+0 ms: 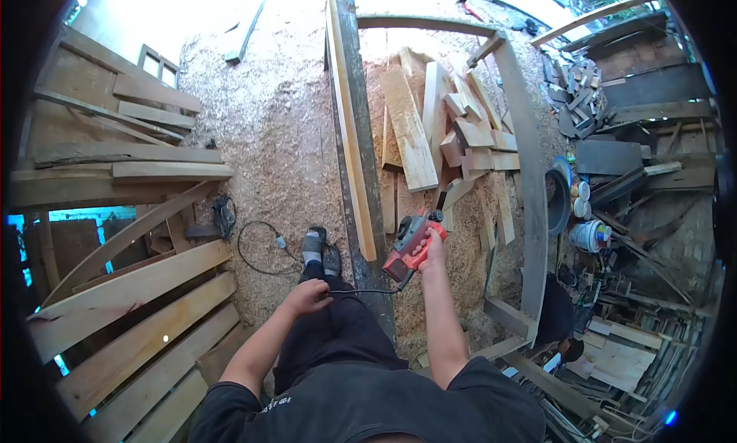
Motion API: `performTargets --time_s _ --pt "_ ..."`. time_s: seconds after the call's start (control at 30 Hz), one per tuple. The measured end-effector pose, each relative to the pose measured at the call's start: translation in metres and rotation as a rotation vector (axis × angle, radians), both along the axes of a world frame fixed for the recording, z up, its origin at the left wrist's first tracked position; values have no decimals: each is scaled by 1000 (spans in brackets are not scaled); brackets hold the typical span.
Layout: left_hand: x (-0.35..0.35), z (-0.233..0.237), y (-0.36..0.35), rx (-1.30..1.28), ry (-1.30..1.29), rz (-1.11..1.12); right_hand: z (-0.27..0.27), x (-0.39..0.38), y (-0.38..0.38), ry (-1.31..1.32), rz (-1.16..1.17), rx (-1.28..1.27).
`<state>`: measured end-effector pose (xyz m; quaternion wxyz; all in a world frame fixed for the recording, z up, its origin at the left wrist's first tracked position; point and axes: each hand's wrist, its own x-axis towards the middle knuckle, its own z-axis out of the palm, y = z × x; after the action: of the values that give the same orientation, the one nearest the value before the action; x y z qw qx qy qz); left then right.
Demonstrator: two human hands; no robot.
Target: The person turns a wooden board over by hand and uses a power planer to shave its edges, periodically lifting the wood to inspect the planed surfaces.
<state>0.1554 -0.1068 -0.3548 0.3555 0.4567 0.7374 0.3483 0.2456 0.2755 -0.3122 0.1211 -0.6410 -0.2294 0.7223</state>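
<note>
My right hand (434, 252) is wrapped around the handle of a red and black electric hand planer (405, 249), held to the right of a long timber strip. From the planer's rear a black power cord (370, 292) runs across to my left hand (312, 296). That hand is closed on the cord in front of my legs. The long pale timber strip (351, 136) lies on a dark, weathered beam (371, 174), its near end just left of the planer. My fingertips on the left are partly hidden.
Right of the beam lies a heap of cut wood blocks (411, 128). A wooden frame rail (528, 136) stands beyond it. Loose cable with a connector (281, 242) lies on the shavings-covered floor near my feet. Planks (153, 289) lean at left; another person (554, 312) is at lower right.
</note>
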Motion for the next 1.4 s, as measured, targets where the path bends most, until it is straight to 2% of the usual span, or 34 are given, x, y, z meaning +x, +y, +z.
performTargets --time_s 0.1,0.13,0.17,0.2,0.23,0.3,0.33,0.4,0.43,0.47,0.5,0.53,0.57,0.67,0.77,0.87,1.03,1.1,1.2,1.4 --pt "-16 38 -24 81 9 69 81 -11 -8 190 38 145" --pt "-22 52 -32 -9 -15 98 109 -13 -9 201 38 154" --pt "-30 65 -40 -100 -40 127 139 -16 -5 361 59 141" --pt "-38 87 -47 -15 -218 191 169 -19 -2 519 81 126" --pt "-42 86 -65 -11 -210 187 198 -19 -3 527 77 131" --pt "-67 65 -112 -179 -6 241 258 -25 -5 675 136 283" --pt "-77 59 -141 -241 -4 306 288 -29 -10 677 131 285" --pt "-97 59 -196 -356 45 454 333 -40 -18 607 232 543" --pt "-103 64 -219 -410 91 537 331 -44 -18 608 229 545" --pt "-108 68 -237 -405 92 535 323 -49 -16 574 330 620" --pt "-112 71 -252 -425 77 657 317 -55 -15 536 433 693" --pt "-114 77 -259 -445 59 781 314 -68 -23 514 416 699" --pt "-115 80 -261 -443 55 781 306 -80 -28 512 419 701" --pt "-127 86 -250 -216 180 879 252 -108 -34 229 579 701" --pt "-153 105 -229 -232 119 939 209 -133 -46 14 729 657" --pt "-196 109 -200 -100 90 957 164 -161 -49 -55 874 637" --pt "-293 144 -120 83 -123 932 127 -213 -62 -4 708 423" --pt "-329 159 -98 9 -210 725 106 -232 -65 -44 619 445" --pt "-369 190 -71 26 -275 642 78 -253 -64 -33 581 452" --pt "-434 170 -76 11 -276 646 59 -286 -58 -120 524 481"
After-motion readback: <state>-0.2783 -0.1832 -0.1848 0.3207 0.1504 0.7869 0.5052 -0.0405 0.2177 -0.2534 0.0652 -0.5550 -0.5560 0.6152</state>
